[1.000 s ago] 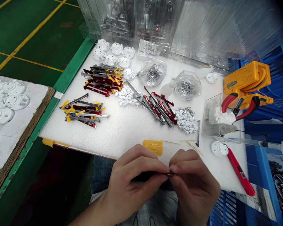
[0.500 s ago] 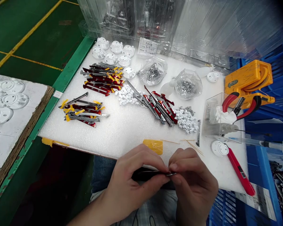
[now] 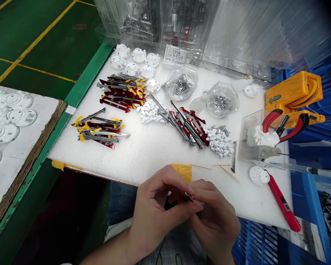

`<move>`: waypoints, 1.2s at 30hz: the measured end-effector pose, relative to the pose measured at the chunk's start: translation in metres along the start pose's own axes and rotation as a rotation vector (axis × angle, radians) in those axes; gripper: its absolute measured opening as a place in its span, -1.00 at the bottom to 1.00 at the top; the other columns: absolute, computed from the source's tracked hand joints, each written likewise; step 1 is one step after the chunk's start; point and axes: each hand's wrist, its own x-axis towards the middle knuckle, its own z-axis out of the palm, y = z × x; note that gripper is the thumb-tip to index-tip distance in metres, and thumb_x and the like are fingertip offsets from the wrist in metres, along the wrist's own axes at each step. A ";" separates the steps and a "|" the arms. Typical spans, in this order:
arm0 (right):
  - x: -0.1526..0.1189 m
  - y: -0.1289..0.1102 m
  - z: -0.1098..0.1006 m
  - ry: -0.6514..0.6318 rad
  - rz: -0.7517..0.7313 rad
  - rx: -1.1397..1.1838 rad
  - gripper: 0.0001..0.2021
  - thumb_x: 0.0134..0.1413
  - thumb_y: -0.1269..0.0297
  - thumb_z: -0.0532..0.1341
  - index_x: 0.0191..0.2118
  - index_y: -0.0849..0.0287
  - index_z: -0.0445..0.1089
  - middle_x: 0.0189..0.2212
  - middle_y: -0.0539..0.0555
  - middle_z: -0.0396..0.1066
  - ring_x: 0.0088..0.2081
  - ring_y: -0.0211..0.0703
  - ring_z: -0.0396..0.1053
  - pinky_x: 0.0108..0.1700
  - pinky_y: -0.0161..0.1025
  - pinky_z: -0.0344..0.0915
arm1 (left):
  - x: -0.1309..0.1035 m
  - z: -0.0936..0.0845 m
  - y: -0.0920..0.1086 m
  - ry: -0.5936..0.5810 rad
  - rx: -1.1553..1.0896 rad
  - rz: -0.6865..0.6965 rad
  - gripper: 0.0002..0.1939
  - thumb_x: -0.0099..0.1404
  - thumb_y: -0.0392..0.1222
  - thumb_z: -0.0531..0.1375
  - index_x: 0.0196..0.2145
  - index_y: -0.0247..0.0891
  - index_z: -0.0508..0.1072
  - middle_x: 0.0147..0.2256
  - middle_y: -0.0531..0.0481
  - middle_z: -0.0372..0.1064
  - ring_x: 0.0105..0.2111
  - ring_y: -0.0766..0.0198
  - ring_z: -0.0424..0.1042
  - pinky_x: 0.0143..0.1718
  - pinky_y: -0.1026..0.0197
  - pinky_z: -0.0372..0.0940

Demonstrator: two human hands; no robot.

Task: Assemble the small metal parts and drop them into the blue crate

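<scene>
My left hand (image 3: 160,209) and my right hand (image 3: 216,217) meet at the front edge of the white foam board (image 3: 143,154). Pinched between the fingers is a slim dark metallic strip (image 3: 188,197); only a short end shows, the rest being covered by fingers. Both hands are closed, thumbs against index fingers. Just beyond them lies a yellow tape patch (image 3: 183,171), with thin yellowish sticks (image 3: 229,173) to its right. A pile of red and silver strips (image 3: 188,125) sits farther back beside small white parts (image 3: 219,141).
Yellow-tagged strips (image 3: 99,129) and white round parts (image 3: 131,68) occupy the left. Bags of small metal bits (image 3: 220,102) lie at the back. On the right are a clear box (image 3: 248,143) with red-handled pliers (image 3: 273,121), a syringe (image 3: 314,170), a red-handled tool (image 3: 284,204) and a yellow tape dispenser (image 3: 292,94).
My right hand has shifted left and closer to my left hand. The strip now shows a different end, tilted between the fingers. The whole view has moved slightly.
</scene>
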 end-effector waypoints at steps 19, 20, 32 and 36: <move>-0.005 -0.001 -0.017 0.085 0.036 0.026 -0.74 0.29 0.57 0.35 -0.03 0.08 0.58 -0.30 -0.02 0.55 -0.28 -0.21 0.44 -0.29 -0.24 0.41 | 0.003 -0.012 0.002 -0.158 -0.043 0.033 -0.79 0.40 -0.06 0.47 -0.35 -0.18 0.64 -0.41 0.00 0.62 -0.39 0.31 0.54 -0.37 0.33 0.40; -0.005 -0.001 -0.017 0.086 0.032 0.021 -0.74 0.28 0.57 0.36 -0.03 0.08 0.59 -0.31 -0.02 0.54 -0.29 -0.21 0.42 -0.29 -0.24 0.40 | 0.004 -0.013 0.002 -0.159 -0.041 0.038 -0.80 0.40 -0.07 0.47 -0.34 -0.17 0.64 -0.41 0.00 0.61 -0.40 0.31 0.53 -0.37 0.33 0.39; -0.006 0.000 -0.021 0.074 0.021 -0.028 -0.73 0.28 0.55 0.36 -0.01 0.06 0.60 -0.32 0.00 0.52 -0.33 -0.19 0.41 -0.34 -0.21 0.37 | 0.003 -0.014 0.003 -0.202 -0.012 0.073 -0.83 0.43 -0.21 0.42 -0.33 -0.18 0.57 -0.41 0.04 0.56 -0.40 0.32 0.50 -0.37 0.29 0.36; -0.006 -0.001 -0.020 0.069 0.021 -0.035 -0.73 0.28 0.55 0.37 -0.01 0.05 0.60 -0.32 0.00 0.52 -0.33 -0.19 0.42 -0.34 -0.21 0.38 | 0.003 -0.014 0.002 -0.215 -0.007 0.089 -0.81 0.34 -0.41 0.38 -0.35 -0.18 0.53 -0.42 0.07 0.53 -0.40 0.34 0.46 -0.37 0.31 0.33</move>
